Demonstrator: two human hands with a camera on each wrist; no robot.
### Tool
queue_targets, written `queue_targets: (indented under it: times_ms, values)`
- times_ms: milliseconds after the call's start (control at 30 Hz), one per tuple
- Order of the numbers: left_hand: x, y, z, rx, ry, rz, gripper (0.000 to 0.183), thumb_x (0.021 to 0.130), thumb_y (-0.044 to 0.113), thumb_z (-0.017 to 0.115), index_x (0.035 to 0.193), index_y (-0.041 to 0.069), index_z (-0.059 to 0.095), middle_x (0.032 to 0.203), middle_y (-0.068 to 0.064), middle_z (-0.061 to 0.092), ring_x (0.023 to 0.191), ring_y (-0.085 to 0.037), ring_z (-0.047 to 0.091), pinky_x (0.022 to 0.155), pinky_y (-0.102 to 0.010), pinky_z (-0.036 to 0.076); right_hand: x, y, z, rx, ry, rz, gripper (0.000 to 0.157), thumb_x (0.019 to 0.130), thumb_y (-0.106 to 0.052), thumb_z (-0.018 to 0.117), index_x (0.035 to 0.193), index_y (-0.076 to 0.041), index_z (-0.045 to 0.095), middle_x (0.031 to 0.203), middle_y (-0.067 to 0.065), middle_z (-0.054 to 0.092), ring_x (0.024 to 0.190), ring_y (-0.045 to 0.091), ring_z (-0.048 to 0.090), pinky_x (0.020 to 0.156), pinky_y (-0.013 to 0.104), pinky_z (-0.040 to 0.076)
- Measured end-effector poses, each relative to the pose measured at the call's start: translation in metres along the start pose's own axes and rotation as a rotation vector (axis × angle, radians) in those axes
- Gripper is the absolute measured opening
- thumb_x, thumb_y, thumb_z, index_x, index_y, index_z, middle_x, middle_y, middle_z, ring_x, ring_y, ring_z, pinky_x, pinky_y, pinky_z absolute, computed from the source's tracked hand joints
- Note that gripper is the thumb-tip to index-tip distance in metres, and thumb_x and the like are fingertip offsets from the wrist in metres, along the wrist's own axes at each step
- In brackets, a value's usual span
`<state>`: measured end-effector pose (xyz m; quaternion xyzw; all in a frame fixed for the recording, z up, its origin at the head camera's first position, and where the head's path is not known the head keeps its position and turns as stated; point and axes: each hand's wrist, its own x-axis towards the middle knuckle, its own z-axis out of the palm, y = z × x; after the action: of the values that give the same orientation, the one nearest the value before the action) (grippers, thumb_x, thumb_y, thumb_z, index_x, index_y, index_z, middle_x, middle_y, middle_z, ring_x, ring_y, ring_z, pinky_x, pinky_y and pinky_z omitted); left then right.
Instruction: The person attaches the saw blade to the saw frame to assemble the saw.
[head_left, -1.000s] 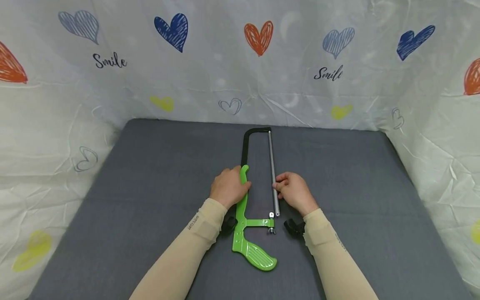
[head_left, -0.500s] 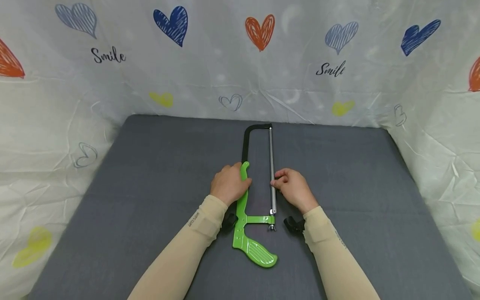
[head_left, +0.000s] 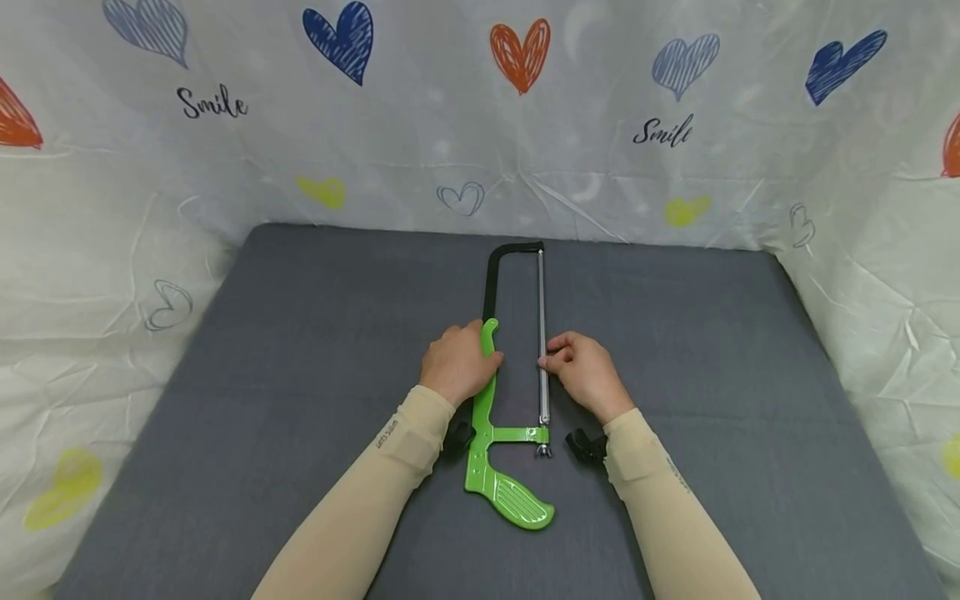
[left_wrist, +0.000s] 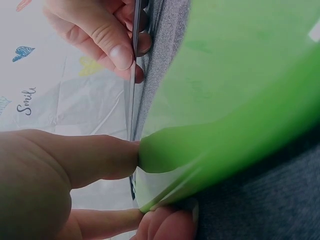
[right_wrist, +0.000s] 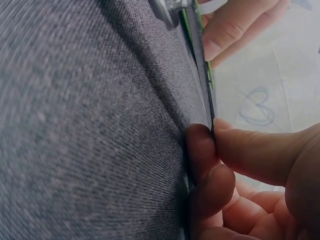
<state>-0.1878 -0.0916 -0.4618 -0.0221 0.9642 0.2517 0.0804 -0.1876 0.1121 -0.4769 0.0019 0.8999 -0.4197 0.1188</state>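
- Swung blade (head_left: 542, 317) near end left vs 1 s ago, to crossbar (head_left: 517, 435) tip by wing nut (head_left: 543, 451); can't tell if seated.
- Pinching blade's near half w/ R hand (head_left: 588, 374): best keep flat.
- Gripping saw (head_left: 483, 412), on table (head_left: 337, 333), w/ L hand (head_left: 459, 364): brace.
- Watch far end; might slip.

— What is seen beyond the far edge of the table (head_left: 697, 333)?
— The tabletop is covered in grey cloth; behind it a whitish sheet (head_left: 420, 142) is hung, carried round both sides and marked by creases (head_left: 577, 208).
— And what is printed on it?
— Hearts, mostly; along the top, an orange heart (head_left: 520, 57) is set between a dark blue heart (head_left: 339, 40) and a pale blue heart (head_left: 686, 67); beneath the pale one, the word "Smile" (head_left: 663, 131) is written in black script.
— Lower down?
— An outlined heart (head_left: 461, 198) is flanked by two yellow ones — a left yellow heart (head_left: 321, 192) and a right yellow heart (head_left: 687, 211).
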Motion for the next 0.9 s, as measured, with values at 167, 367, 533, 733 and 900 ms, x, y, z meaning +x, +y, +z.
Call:
queue_targets:
  times_ms: [167, 367, 533, 733, 900]
  values:
    - [0.0007, -0.0003, -0.0008, 0.006, 0.004, 0.005, 0.061, 0.096, 0.038, 0.065, 0.148, 0.01, 0.051, 0.125, -0.019, 0.063, 0.102, -0.039, 0.065, 0.084, -0.051, 0.054, 0.0003, -0.0006, -0.0001, -0.024, 0.012, -0.014, 0.028, 0.096, -0.028, 0.071, 0.117, -0.01, 0.066, 0.083, 0.005, 0.07, 0.074, 0.019, 0.06, 0.065, 0.03, 0.046]
    - [-0.0003, 0.0004, -0.0007, 0.008, 0.008, 0.006, 0.061, 0.095, 0.038, 0.066, 0.148, 0.01, 0.051, 0.125, -0.019, 0.063, 0.102, -0.039, 0.065, 0.083, -0.051, 0.054, -0.0009, -0.0014, -0.0008, -0.059, 0.01, -0.015, 0.029, 0.096, -0.029, 0.071, 0.117, -0.01, 0.066, 0.079, 0.003, 0.069, 0.07, 0.017, 0.06, 0.063, 0.03, 0.045]
    - [-0.0008, 0.0003, -0.0003, 0.003, 0.002, 0.005, 0.062, 0.095, 0.038, 0.067, 0.148, 0.01, 0.051, 0.125, -0.018, 0.063, 0.102, -0.038, 0.065, 0.083, -0.05, 0.054, -0.002, -0.0023, -0.002, -0.069, 0.004, -0.018, 0.029, 0.096, -0.029, 0.071, 0.117, -0.009, 0.065, 0.08, 0.003, 0.07, 0.072, 0.016, 0.062, 0.068, 0.031, 0.048]
    - [0.0005, 0.0003, -0.0005, 0.011, 0.003, 0.014, 0.062, 0.095, 0.039, 0.067, 0.148, 0.009, 0.051, 0.125, -0.019, 0.063, 0.104, -0.039, 0.065, 0.085, -0.051, 0.054, -0.0023, -0.0031, -0.0024, -0.074, 0.009, -0.032, 0.028, 0.096, -0.027, 0.071, 0.116, -0.009, 0.065, 0.081, 0.002, 0.071, 0.072, 0.016, 0.063, 0.069, 0.031, 0.048]
    - [0.0005, 0.0005, -0.0013, 0.011, 0.001, 0.008, 0.061, 0.095, 0.038, 0.066, 0.148, 0.01, 0.051, 0.125, -0.019, 0.063, 0.103, -0.039, 0.065, 0.084, -0.051, 0.054, -0.0022, -0.0033, -0.0012, -0.091, 0.016, -0.03, 0.026, 0.096, -0.028, 0.071, 0.114, -0.01, 0.066, 0.08, 0.002, 0.07, 0.069, 0.016, 0.061, 0.065, 0.03, 0.047]
